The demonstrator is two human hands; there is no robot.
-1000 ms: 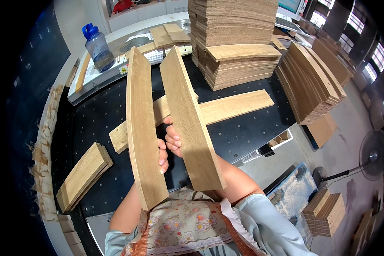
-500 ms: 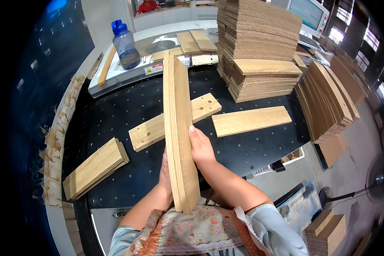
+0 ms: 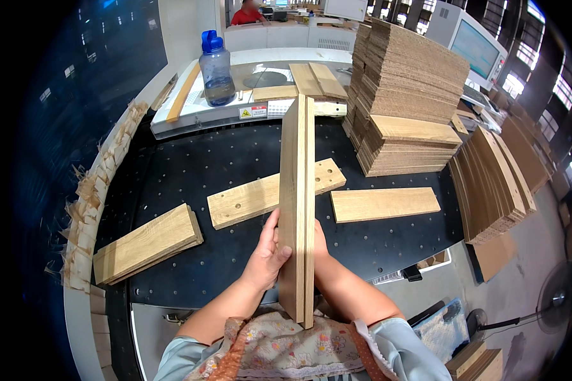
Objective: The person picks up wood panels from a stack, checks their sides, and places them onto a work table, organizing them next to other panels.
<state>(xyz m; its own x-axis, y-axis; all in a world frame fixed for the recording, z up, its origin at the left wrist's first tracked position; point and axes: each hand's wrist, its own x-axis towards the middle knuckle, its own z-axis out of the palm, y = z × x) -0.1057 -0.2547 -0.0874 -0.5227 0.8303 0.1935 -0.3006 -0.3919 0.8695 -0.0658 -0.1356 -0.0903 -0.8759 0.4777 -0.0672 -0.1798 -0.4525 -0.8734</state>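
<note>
Two long wooden boards (image 3: 297, 209) stand on edge, face to face, between my hands, their far end pointing away from me. My left hand (image 3: 268, 257) is closed on the left board's face, thumb toward me. Pressed against the other side is my right hand (image 3: 321, 241), its fingers mostly hidden behind the boards. Beyond them lies a board with drilled holes (image 3: 248, 198), partly covered by the held pair. To the right rests a plain board (image 3: 386, 204); at the left is a small stack of boards (image 3: 149, 244).
The black dotted tabletop (image 3: 171, 184) bears a tall stack of boards (image 3: 413, 70) at far right, with more boards (image 3: 489, 184) standing beside it. A blue-capped bottle (image 3: 217, 73) is on the white machine ledge. A person in red (image 3: 248, 14) is in the background. A fan (image 3: 556, 297) stands at right.
The held boards have turned, so the left board's broad face now shows instead of the right one's. My left hand has come into fuller view while my right fingers are now hidden. The view has shifted.
</note>
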